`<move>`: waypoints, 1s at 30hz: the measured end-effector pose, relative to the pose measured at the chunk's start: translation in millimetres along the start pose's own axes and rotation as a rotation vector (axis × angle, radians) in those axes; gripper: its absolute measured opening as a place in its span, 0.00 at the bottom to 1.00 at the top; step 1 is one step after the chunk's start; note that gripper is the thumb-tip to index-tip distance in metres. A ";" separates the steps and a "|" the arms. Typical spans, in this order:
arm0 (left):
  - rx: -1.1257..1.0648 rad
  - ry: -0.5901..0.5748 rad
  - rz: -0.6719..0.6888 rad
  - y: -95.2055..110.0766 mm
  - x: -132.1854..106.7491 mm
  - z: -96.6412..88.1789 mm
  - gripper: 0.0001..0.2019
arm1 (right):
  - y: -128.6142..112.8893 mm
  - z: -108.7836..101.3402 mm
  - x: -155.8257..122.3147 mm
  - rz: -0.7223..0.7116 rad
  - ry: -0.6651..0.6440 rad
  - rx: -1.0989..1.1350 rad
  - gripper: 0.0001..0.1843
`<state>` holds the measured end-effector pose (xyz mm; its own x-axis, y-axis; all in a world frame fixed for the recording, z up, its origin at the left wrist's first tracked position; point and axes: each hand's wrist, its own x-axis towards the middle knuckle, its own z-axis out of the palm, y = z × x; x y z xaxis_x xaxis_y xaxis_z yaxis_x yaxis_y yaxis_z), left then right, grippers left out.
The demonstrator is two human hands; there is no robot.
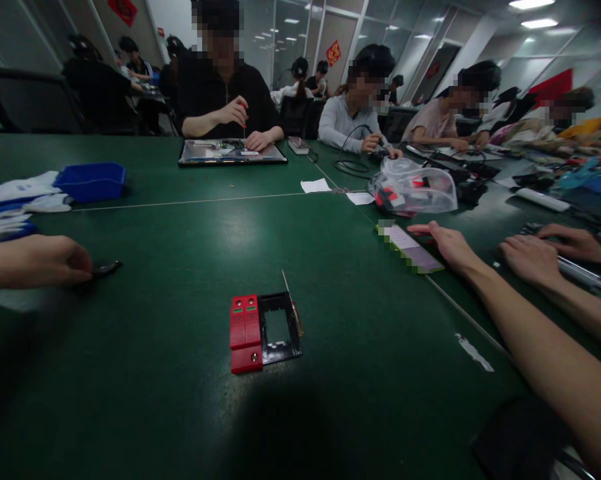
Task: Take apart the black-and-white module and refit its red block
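- Head view, left hand (40, 261): at the left edge of the green tabletop (180, 267), fingers curled loosely downward over a small dark tool (105, 269) whose tip sticks out to the right; whether the fingers actually grip it cannot be told.
- Head view, right hand (447, 243): stretched out to the right, fingers flat and open, holding nothing, fingertips touching the edge of a flat card-like item (413, 248), partly pixelated.
- Red and black module (263, 331): lying flat near the middle of the tabletop, between the two hands and well apart from both; red blocks on its left side, an open black frame on its right.
- Slim screwdriver (293, 303): lying just beside the module's right edge, tip pointing away.
- Another person's hands (535, 257): at the far right, resting on a pen-like rod.
- Clear plastic bag (413, 187): beyond the card, with red and black parts inside.
- Blue tray (91, 181): far left, beside folded white gloves (15, 200).
- Paper slips (315, 185): on the tabletop's seam.
- Across the tabletop: a seated person works with a red-handled screwdriver over an opened flat panel (231, 152).
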<state>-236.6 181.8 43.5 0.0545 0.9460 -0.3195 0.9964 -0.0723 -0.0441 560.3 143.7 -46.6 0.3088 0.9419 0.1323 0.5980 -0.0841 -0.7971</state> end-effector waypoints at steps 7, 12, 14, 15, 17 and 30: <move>-0.075 -0.403 0.142 89.1 -33.7 -27.2 0.17 | -5.6 -0.2 -2.9 -0.027 -0.045 -0.067 0.35; -0.225 -0.439 0.310 141.4 -50.4 -28.2 0.15 | -5.1 -1.0 -3.9 -0.050 -0.062 -0.037 0.35; -0.268 -0.451 0.338 153.8 -54.0 -26.8 0.13 | -5.1 -1.2 -4.3 -0.058 -0.063 -0.034 0.35; -0.287 -0.462 0.350 157.5 -55.1 -25.6 0.11 | -5.0 -1.3 -4.3 -0.060 -0.060 -0.035 0.34; -0.328 -0.482 0.378 160.3 -55.4 -22.0 0.09 | -4.3 -1.5 -3.8 -0.058 -0.054 -0.046 0.34; -0.415 -0.502 0.471 165.6 -60.6 -28.1 0.11 | 1.1 0.9 2.9 -0.104 -0.075 -0.139 0.31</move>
<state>-73.1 121.3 82.2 0.5381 0.5832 -0.6085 0.8239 -0.2117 0.5257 561.2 146.7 -47.6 0.1870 0.9690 0.1617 0.7220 -0.0240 -0.6915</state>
